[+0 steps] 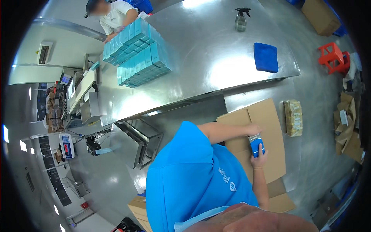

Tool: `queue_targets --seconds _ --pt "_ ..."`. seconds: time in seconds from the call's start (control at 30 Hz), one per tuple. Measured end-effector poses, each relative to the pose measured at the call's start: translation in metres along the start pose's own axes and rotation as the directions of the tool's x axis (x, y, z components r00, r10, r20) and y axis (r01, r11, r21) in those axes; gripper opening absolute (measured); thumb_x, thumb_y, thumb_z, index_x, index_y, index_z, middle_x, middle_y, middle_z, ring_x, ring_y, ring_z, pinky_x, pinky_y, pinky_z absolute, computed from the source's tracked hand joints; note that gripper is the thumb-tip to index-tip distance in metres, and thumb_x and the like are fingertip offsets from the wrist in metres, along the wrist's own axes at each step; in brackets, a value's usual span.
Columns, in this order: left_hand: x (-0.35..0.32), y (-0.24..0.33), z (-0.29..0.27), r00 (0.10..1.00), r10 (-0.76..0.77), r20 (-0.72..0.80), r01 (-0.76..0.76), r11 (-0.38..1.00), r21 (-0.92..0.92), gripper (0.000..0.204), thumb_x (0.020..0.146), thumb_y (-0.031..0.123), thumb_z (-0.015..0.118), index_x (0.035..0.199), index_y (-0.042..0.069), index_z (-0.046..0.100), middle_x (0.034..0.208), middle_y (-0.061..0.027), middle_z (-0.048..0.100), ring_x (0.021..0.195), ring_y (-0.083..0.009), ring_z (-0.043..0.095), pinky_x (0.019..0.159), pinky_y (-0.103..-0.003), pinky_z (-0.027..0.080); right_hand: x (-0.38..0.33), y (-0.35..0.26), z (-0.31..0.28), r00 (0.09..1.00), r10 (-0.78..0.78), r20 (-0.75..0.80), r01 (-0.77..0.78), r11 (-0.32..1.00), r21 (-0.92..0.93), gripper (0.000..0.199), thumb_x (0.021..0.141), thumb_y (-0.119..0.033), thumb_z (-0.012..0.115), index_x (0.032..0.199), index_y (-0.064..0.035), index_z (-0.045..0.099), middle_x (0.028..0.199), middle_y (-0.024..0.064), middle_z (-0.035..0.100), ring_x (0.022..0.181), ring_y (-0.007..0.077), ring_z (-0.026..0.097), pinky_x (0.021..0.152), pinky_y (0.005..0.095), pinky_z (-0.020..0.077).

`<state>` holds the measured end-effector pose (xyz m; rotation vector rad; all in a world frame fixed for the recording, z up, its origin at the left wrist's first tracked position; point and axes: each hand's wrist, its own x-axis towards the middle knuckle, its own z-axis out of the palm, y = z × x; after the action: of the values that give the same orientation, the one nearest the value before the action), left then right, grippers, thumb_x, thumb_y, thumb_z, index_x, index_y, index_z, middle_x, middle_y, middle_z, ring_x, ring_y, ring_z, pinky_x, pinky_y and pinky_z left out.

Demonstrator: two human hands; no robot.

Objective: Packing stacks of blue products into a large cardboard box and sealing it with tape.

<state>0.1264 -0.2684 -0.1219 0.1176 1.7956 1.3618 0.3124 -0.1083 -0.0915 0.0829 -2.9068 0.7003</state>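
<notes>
I hold a small dark blue box (256,145) between both hands, above the open flaps of a brown cardboard carton (266,116) on the floor. My left hand (253,129) grips the box's top end, with that arm reaching across from my blue sleeve. Coming up from below, my right hand (259,159) holds the bottom end, fingers wrapped over it. My blue shirt hides the carton's left part.
A steel table (201,77) carries stacked teal boxes (137,54), a spray bottle (240,19) and a folded blue cloth (266,57). Another person (112,15) works at its far end. A wrapped yellowish bundle (293,117), red stools (333,57) and cardboard scraps (348,127) lie to the right.
</notes>
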Motion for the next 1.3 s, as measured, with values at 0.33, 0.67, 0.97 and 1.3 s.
queue_targets --seconds 0.33,0.67,0.97,1.3 --pt "0.014 -0.002 -0.033 0.955 0.265 0.136 -0.292 0.745 0.599 0.015 0.093 0.027 0.062 0.103 0.021 0.073 0.087 -0.0151 0.074 0.078 -0.0375 0.073 0.066 -0.053 0.056 0.006 -0.012 0.005 0.985 0.154 0.071 -0.158 0.986 0.05 0.089 0.068 -0.011 0.082 0.151 -0.0365 0.06 0.097 0.0178 0.055 0.083 0.0396 0.06 0.07 0.0481 0.0536" --pt "0.052 0.06 -0.179 0.937 0.274 -0.215 0.028 0.556 0.831 0.068 0.104 0.061 0.053 0.082 0.001 0.077 0.089 -0.0243 0.075 0.087 -0.0442 0.073 0.081 -0.053 0.058 0.135 -0.083 -0.034 0.896 0.257 0.363 -0.253 0.966 -0.06 0.086 0.081 -0.017 0.081 0.157 -0.0429 0.051 0.11 0.019 0.06 0.097 0.0392 0.066 0.082 0.049 0.0572" --pt "0.061 -0.012 -0.195 0.939 0.114 -0.324 0.212 0.551 0.807 0.043 0.104 0.046 0.055 0.103 0.013 0.082 0.109 -0.0111 0.08 0.101 -0.0314 0.077 0.08 -0.051 0.062 0.206 -0.127 -0.022 0.762 0.294 0.577 -0.2 0.954 -0.223 0.083 0.085 -0.02 0.074 0.161 -0.0373 0.044 0.114 0.0252 0.066 0.101 0.0456 0.069 0.087 0.0525 0.0585" --pt "0.087 -0.064 -0.165 0.983 -0.098 -0.156 0.156 0.892 0.425 0.055 0.104 0.049 0.053 0.114 0.001 0.077 0.127 -0.0224 0.073 0.115 -0.0431 0.069 0.1 -0.054 0.055 0.225 -0.157 -0.032 0.703 0.361 0.612 -0.144 0.916 -0.375 0.092 0.084 -0.017 0.08 0.165 -0.0336 0.04 0.111 0.0248 0.062 0.098 0.0428 0.07 0.086 0.0513 0.0584"
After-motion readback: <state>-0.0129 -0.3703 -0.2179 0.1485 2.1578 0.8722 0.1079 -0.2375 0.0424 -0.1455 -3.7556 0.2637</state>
